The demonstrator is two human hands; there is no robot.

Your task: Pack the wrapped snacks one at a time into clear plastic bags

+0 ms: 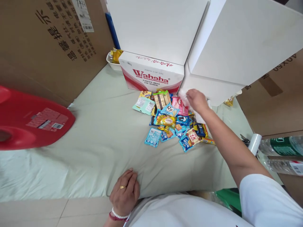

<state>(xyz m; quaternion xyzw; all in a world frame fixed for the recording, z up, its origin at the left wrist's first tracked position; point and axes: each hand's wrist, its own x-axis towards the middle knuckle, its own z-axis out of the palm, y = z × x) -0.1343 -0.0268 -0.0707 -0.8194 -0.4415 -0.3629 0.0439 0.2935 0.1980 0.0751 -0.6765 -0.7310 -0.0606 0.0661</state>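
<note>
My right hand (197, 100) reaches to the back of a pile of wrapped snacks (167, 120), its fingers closed on a thin, clear plastic bag (183, 97). Part of that bag is hidden behind my hand and forearm. A pink snack packet (179, 106) lies just left of it. The pile also has blue, yellow and pale green packets, with a light blue sachet (153, 137) at its front left. My left hand (125, 190), wearing a ring, rests with curled fingers at the near edge of the cloth-covered table (106, 126), apart from the snacks.
Behind the pile stands a white and red Wahaha water carton (151, 74), backed by white panels (156, 28). A white tub (114, 64) sits beside the carton. At left are a red jug (35, 119) and a brown box (47, 41). Plastic bottles (281, 146) lie at right.
</note>
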